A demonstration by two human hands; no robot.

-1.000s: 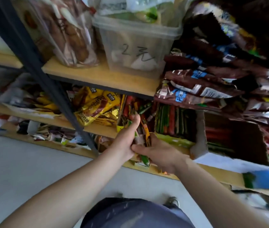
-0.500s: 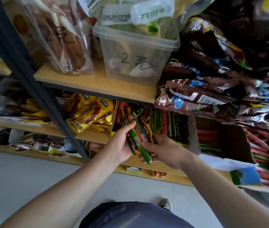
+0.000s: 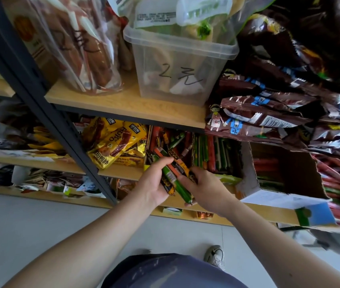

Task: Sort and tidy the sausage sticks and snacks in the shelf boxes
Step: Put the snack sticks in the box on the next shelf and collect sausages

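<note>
Green stick [image 3: 180,189] slants down-right; L hand [image 3: 152,183], R hand [image 3: 206,188] apparently grip.

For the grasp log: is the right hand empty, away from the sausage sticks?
No, the right hand pinches the sausage sticks that the left hand also grips.

Your left hand [image 3: 152,183] and right hand [image 3: 204,186] grip a bunch of sausage sticks [image 3: 175,181] before the shelf [image 3: 127,104], beside the yellow snack packets [image 3: 115,144] and open cardboard box [image 3: 248,183].
</note>
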